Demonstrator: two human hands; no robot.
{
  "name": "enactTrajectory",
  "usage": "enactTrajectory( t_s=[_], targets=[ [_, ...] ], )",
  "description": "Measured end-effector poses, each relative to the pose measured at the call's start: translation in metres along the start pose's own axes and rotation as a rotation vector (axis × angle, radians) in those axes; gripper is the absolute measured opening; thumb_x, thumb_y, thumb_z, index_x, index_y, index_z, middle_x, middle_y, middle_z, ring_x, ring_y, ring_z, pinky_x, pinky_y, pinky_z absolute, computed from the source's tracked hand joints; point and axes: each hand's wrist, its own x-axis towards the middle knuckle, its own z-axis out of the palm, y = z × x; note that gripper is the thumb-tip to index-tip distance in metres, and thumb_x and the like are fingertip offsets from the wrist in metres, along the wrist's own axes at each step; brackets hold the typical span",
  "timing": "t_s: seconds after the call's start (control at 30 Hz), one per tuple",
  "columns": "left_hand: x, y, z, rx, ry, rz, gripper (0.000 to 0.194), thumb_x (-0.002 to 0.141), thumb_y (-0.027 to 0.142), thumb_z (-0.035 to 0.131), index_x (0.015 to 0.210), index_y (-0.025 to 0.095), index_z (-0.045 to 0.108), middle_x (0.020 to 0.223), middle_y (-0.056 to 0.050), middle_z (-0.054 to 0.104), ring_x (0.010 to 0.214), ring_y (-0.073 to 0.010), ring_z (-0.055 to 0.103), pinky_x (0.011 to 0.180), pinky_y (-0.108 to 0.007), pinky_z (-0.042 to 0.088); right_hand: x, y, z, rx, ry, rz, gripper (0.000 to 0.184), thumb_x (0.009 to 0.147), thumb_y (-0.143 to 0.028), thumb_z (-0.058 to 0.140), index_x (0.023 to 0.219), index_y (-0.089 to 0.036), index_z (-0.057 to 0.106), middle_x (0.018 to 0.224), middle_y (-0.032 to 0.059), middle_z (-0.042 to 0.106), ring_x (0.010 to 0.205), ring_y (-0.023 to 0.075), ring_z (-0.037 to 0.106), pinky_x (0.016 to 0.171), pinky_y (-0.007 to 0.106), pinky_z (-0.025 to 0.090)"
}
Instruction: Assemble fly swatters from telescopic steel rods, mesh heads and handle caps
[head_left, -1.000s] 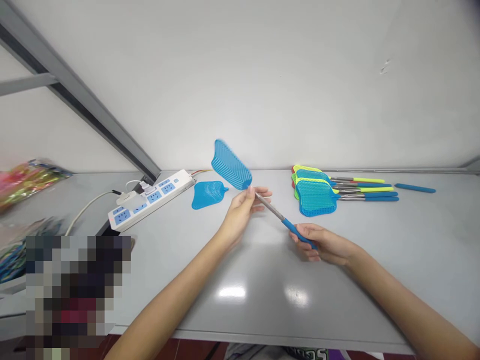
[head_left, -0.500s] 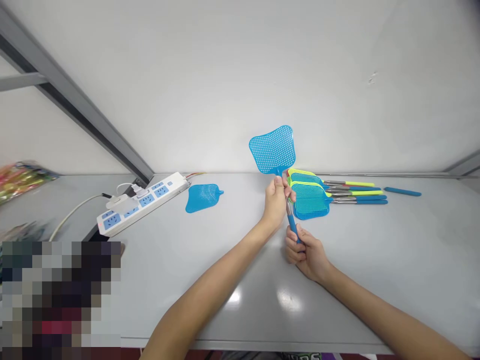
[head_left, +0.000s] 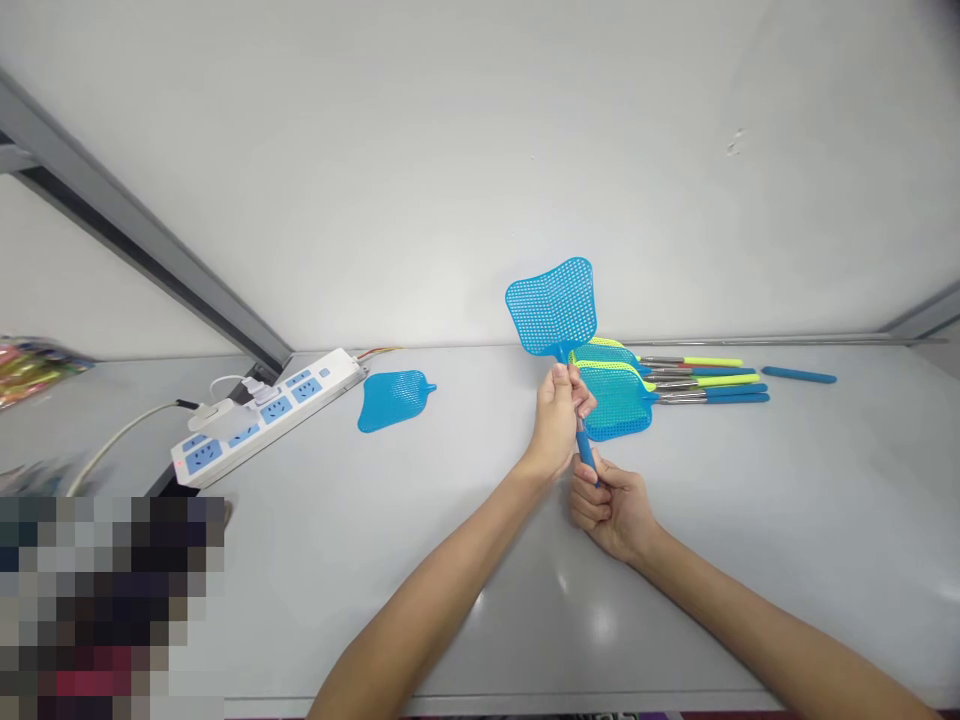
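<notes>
Both hands are closed on one blue fly swatter (head_left: 553, 307), its mesh head tilted up toward the back wall. My left hand (head_left: 556, 415) wraps round the neck just below the head, hiding the joint there. Below it, my right hand (head_left: 611, 505) grips the blue handle, and a short bit of metal rod shows between the hands. Just right of my left hand lies a pile of fly swatters (head_left: 616, 400) with blue and yellow-green heads, their handles pointing right. A loose blue swatter head (head_left: 394, 400) lies flat on the table to the left.
A white power strip (head_left: 270, 412) with plugs and a cable lies at the left. A loose blue handle (head_left: 799, 375) lies right of the pile. A thin metal rod (head_left: 787, 342) runs along the wall. Colourful plastic-wrapped items (head_left: 37, 370) are at far left.
My left hand has slid slightly down toward my right hand, with the swatter head lowering a little; less metal rod shows. The camera view has shifted slightly.
</notes>
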Motion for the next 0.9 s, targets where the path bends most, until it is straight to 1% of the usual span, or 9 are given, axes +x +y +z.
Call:
enactTrajectory(
  t_s=[0.13, 0.27, 0.43, 0.63, 0.8, 0.9],
  targets=[
    [-0.002, -0.001, 0.000, 0.014, 0.031, -0.033, 0.033, 0.081, 0.047, 0.033, 0.067, 0.017, 0.038, 0.051, 0.006, 0.025, 0.043, -0.0041, 0.028, 0.043, -0.015, 0.026, -0.001, -0.001, -0.001, 0.015, 0.018, 0.011, 0.029, 0.076, -0.036, 0.044, 0.056, -0.017, 0.038, 0.042, -0.0084, 0.011, 0.033, 0.0041, 0.007, 0.031, 0.018, 0.012],
    [-0.002, -0.002, -0.001, 0.015, 0.034, -0.054, 0.034, 0.081, 0.048, 0.033, 0.067, 0.018, 0.037, 0.051, 0.007, 0.024, 0.042, -0.0043, 0.027, 0.042, -0.015, 0.026, 0.000, -0.004, -0.002, 0.052, 0.010, 0.029, 0.028, 0.076, -0.034, 0.045, 0.056, -0.016, 0.039, 0.041, -0.0085, 0.011, 0.033, 0.0039, 0.007, 0.031, 0.018, 0.011],
    [-0.002, -0.006, 0.001, 0.068, 0.060, -0.015, 0.033, 0.081, 0.048, 0.031, 0.068, 0.018, 0.036, 0.052, 0.007, 0.024, 0.042, -0.0044, 0.026, 0.041, -0.015, 0.024, 0.002, -0.007, -0.002, 0.080, -0.014, 0.042, 0.026, 0.076, -0.030, 0.044, 0.055, -0.015, 0.040, 0.041, -0.0083, 0.011, 0.032, 0.0036, 0.006, 0.031, 0.017, 0.010],
    [-0.001, -0.010, 0.001, 0.047, 0.040, 0.014, 0.033, 0.082, 0.047, 0.030, 0.068, 0.018, 0.036, 0.052, 0.007, 0.023, 0.042, -0.0042, 0.025, 0.041, -0.016, 0.023, 0.003, -0.011, -0.003, 0.093, 0.001, 0.090, 0.026, 0.075, -0.030, 0.044, 0.055, -0.016, 0.037, 0.041, -0.0084, 0.010, 0.032, 0.0038, 0.005, 0.030, 0.017, 0.010],
    [-0.002, -0.007, 0.002, 0.027, 0.078, 0.037, 0.032, 0.083, 0.046, 0.030, 0.067, 0.018, 0.035, 0.052, 0.006, 0.022, 0.042, -0.0046, 0.025, 0.041, -0.016, 0.023, 0.003, -0.014, -0.005, 0.041, -0.005, 0.112, 0.026, 0.073, -0.031, 0.047, 0.054, -0.016, 0.035, 0.041, -0.0086, 0.010, 0.032, 0.0038, 0.004, 0.030, 0.017, 0.010],
    [-0.003, -0.003, 0.004, 0.022, 0.077, 0.035, 0.033, 0.082, 0.046, 0.030, 0.066, 0.018, 0.036, 0.052, 0.006, 0.023, 0.043, -0.0047, 0.026, 0.041, -0.016, 0.025, 0.004, -0.015, -0.004, -0.003, -0.001, 0.088, 0.027, 0.073, -0.034, 0.047, 0.055, -0.017, 0.036, 0.041, -0.0087, 0.010, 0.033, 0.0038, 0.005, 0.031, 0.017, 0.011]
  ],
)
